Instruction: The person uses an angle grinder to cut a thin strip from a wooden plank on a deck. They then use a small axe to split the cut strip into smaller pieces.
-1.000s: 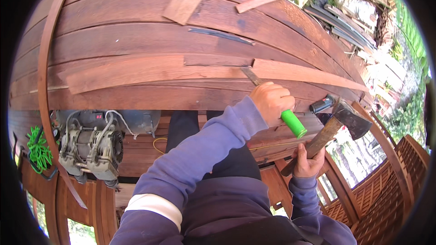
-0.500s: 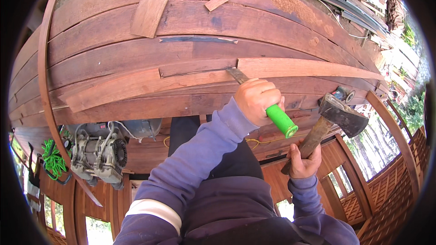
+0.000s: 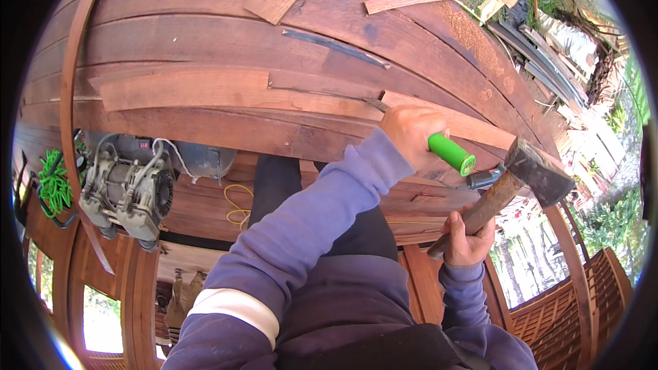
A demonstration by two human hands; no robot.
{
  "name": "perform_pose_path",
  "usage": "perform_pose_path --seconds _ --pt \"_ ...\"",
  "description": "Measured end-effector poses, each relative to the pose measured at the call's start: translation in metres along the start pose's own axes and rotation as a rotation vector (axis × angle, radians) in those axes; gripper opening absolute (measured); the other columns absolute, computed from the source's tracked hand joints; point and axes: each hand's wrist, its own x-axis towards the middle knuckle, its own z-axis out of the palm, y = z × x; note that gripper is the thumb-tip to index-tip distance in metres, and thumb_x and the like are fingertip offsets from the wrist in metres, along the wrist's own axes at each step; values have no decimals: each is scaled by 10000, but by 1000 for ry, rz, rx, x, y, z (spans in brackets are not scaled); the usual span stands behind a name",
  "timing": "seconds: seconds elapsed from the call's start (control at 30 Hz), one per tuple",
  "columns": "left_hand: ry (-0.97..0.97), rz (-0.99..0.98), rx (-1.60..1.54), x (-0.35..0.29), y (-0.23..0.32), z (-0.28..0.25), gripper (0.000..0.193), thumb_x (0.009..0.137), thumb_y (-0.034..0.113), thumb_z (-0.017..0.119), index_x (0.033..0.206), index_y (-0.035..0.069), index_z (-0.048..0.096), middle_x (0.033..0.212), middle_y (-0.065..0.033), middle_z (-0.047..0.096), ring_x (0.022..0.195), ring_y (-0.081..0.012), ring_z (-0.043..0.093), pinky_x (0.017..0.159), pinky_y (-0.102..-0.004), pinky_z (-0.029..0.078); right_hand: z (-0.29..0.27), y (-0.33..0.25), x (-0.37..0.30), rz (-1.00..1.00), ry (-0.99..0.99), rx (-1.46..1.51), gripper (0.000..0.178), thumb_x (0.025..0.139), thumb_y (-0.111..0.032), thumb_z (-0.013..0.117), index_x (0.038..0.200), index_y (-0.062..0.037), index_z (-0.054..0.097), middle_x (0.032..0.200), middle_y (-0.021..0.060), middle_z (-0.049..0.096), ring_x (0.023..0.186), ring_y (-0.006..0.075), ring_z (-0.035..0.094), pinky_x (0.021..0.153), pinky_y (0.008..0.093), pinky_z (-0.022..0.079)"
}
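Observation:
My left hand (image 3: 413,130) is closed round a chisel with a green handle (image 3: 452,154). The chisel's tip meets the right end of a shallow notch (image 3: 319,87) cut in the edge of a long reddish-brown board (image 3: 185,90). My fingers hide most of the blade. Lower and to the right, my right hand (image 3: 469,240) grips a hatchet by its wooden handle (image 3: 490,202). Its dark, worn steel head (image 3: 539,173) is up beside the green handle's butt, apart from it.
Loose wood pieces (image 3: 415,0) and a dark thin strip (image 3: 336,48) lie on the planked surface, with sawdust (image 3: 473,38) at far right. A power tool (image 3: 483,178) sits behind the hatchet. At left are a compressor (image 3: 130,192), a green coiled hose (image 3: 55,181) and a curved wooden strip (image 3: 70,82).
The whole view has shifted and turned. My left hand has lowered the chisel's handle closer to the board's line, its tip still at the notch's right end. The hatchet stays held beside it.

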Motion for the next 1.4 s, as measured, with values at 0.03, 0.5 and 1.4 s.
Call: perform_pose_path --seconds 0.03,0.5,1.4 --pt "14 9 -15 1 6 -3 230 886 86 770 748 69 586 678 -106 569 621 -291 603 571 -408 466 -3 0 -1 11 -16 -4 218 985 4 668 1163 14 543 846 93 635 629 151 610 588 288 518" --pt "206 -263 -272 -20 64 -144 175 939 50 782 825 85 654 727 21 605 622 -66 518 571 -266 428 -58 34 -76 -32 169 -108 247 952 16 658 1189 -13 597 927 26 623 727 98 603 663 256 507" --pt "215 -351 -331 35 3 -46 320 977 159 768 738 108 562 628 34 533 526 -103 479 500 -302 376 -40 12 62 -145 -112 136 319 944 19 702 1249 36 607 936 24 645 740 84 604 660 259 504"
